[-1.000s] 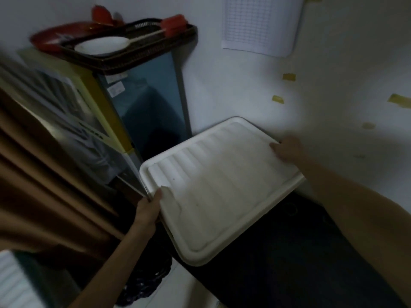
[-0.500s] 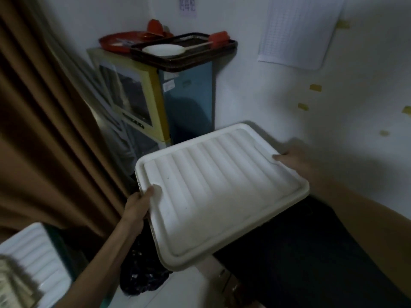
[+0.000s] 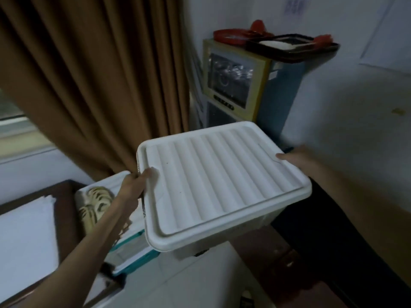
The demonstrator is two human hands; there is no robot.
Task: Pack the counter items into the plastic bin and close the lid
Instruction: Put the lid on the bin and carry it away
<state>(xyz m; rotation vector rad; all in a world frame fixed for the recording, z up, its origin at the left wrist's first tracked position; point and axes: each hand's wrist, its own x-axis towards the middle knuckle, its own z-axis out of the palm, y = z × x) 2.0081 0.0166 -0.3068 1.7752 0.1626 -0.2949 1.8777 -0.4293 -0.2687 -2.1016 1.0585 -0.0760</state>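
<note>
Head view: both hands grip the lidded bin (image 3: 222, 185), long axis left-right.

1. Plastic bin (image 3: 224, 241) — white ribbed lid (image 3: 220, 181) seated on top.
2. Left hand (image 3: 133, 185) grips the lid's left edge.
3. Right hand (image 3: 295, 157) holds the right edge — brown curtain (image 3: 100, 74) behind.

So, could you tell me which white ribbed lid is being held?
The big lid, gripped by both hands; the other lid lies lower left.
</note>
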